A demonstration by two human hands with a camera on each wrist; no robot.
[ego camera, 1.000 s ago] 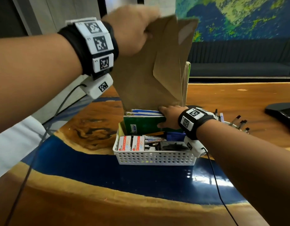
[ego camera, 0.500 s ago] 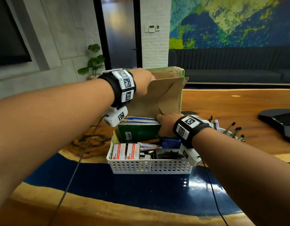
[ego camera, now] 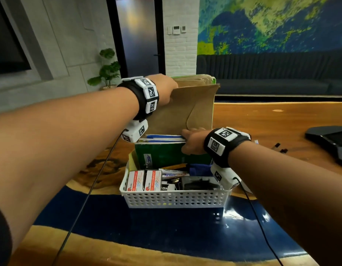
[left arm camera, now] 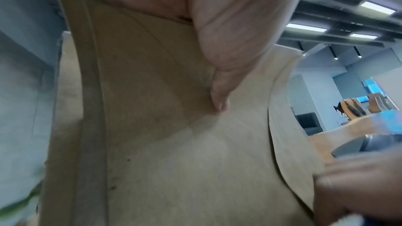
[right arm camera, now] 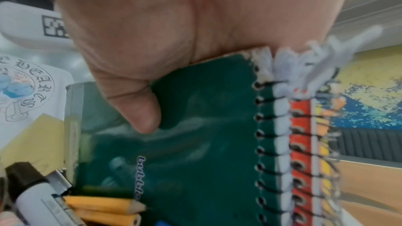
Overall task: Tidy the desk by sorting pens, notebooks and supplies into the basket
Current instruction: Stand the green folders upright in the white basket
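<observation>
A brown envelope [ego camera: 182, 110] is standing upright at the back of the white basket [ego camera: 174, 198], centre of the head view. The left hand [ego camera: 165, 89] is pinching its top edge, thumb pressing its face. The right hand [ego camera: 193, 141] is gripping the green spiral notebook [ego camera: 162, 154] in front of it. Pencils [right arm camera: 104, 207] and a marker [right arm camera: 28, 190] are lying in the basket, which is sitting on the wood-and-blue table [ego camera: 166, 227].

In the basket [ego camera: 176, 198] two paper clip boxes [ego camera: 144, 180] stand at the front left, a marker [ego camera: 173, 176] behind them, spiral notebooks [ego camera: 162, 150] upright further back, and an envelope [ego camera: 185, 110] standing behind those
</observation>
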